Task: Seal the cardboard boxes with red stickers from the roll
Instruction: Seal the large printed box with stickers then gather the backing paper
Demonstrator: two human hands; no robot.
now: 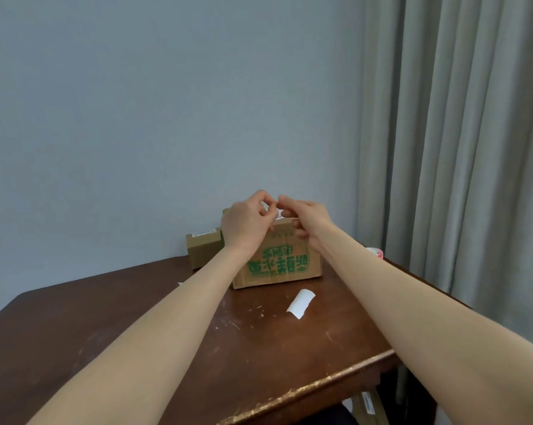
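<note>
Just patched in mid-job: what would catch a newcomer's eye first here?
The left hand and right hand meet at the top of the green-printed box, pinching a small white piece between them. A curled white strip lies on the table in front of that box, and the sticker roll sits at the right edge by the curtain.

Dark brown wood on the table (pixel 136 332), varnished to a faint sheen, scuffed and flecked white; front edge chipped and rough. Matt brown cardboard for the box (pixel 277 280), printed in green ink, slightly creased. Same matt cardboard for the small box (pixel 203 251), with a white paper label (pixel 203 233). Smooth white paper in the curled strip (pixel 301 303) and the piece (pixel 278 213). Matt grey cloth in the curtain (pixel 473 148), softly pleated. Smooth matt paint on the wall (pixel 167 118). Faint gloss on the red-and-white roll (pixel 377 252).
</note>
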